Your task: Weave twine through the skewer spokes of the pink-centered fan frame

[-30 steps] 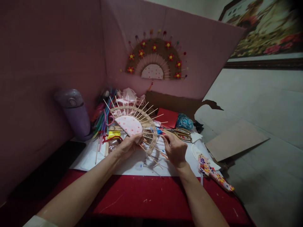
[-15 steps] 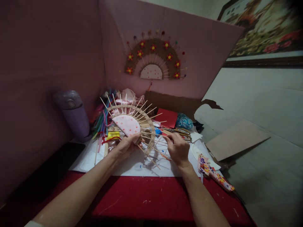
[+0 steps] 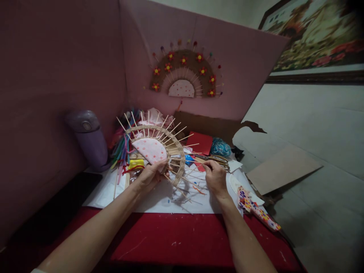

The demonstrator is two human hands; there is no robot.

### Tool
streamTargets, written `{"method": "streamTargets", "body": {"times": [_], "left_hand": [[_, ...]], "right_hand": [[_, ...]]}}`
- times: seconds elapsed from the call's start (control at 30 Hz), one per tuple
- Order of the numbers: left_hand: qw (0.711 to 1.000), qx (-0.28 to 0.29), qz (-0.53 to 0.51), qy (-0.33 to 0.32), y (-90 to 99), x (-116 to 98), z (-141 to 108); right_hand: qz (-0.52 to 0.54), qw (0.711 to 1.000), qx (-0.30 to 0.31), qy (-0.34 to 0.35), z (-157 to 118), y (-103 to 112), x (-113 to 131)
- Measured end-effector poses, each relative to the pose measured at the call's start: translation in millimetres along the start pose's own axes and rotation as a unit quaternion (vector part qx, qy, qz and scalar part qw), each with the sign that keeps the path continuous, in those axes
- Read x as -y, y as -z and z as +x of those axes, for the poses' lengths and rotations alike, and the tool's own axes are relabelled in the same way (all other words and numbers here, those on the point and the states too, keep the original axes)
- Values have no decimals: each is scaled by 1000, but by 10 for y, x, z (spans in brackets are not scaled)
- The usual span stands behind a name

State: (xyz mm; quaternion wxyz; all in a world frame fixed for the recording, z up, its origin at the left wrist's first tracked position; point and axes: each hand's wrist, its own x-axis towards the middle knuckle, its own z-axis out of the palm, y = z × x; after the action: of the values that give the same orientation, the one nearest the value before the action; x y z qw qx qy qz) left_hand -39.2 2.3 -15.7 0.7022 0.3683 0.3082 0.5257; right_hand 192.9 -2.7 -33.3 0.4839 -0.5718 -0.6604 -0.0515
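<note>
A half-round fan (image 3: 149,148) has a pink dotted centre, wooden sticks spreading outward and a band of twine woven across them. My left hand (image 3: 153,175) grips it at the lower edge of the dotted piece, thumb on top. To the right of the fan, my right hand (image 3: 215,177) is closed in a pinch near the stick ends. What lies between its fingertips, perhaps a thin strand, is too small to make out.
A purple bottle (image 3: 92,142) stands at left. Behind are red paper (image 3: 200,142), blue yarn (image 3: 221,147) and scissors (image 3: 217,158). A glue gun with flowered cover (image 3: 260,212) lies right. A finished fan (image 3: 182,89) hangs on the pink board (image 3: 233,72).
My right hand has moved slightly right, away from the sticks. The fan in my left hand has shifted a little left.
</note>
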Motion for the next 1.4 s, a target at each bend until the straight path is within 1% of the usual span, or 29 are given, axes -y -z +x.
{"method": "streamTargets", "body": {"times": [0.13,0.3,0.43,0.5,0.6,0.67,0.73,0.83,0.9,0.93,1.1,1.23,1.4], "left_hand": [[1000,-1,3,-1,39,43,33],[1000,17,16,5,117,108,85],[1000,10,4,13,107,94,76],[1000,6,-5,16,91,72,62],[1000,10,-5,27,85,35,52],[999,7,-1,32,98,17,55],[1000,0,0,29,119,4,63],[1000,-7,-1,21,149,-4,77],[1000,-6,2,28,159,-8,83],[999,-6,3,33,157,-11,83],[998,-10,1,54,86,-47,43],[997,-7,10,74,37,-68,6],[991,44,49,120,115,-2,34]], "right_hand": [[5,1000,-17,-9,21,9,-12],[11,998,-52,-29,27,29,44],[33,998,-56,-27,20,31,94],[81,994,-41,-53,20,23,103],[196,972,-6,-127,26,10,99],[226,965,0,-132,30,16,98],[193,975,-4,-107,30,37,103],[60,996,-12,-60,18,80,120],[-15,999,-19,-29,5,98,129],[-33,999,-21,-17,-2,102,132],[-60,998,-17,20,-16,94,146],[-59,997,-11,45,-17,87,168],[-69,995,-5,72,-38,75,197]]}}
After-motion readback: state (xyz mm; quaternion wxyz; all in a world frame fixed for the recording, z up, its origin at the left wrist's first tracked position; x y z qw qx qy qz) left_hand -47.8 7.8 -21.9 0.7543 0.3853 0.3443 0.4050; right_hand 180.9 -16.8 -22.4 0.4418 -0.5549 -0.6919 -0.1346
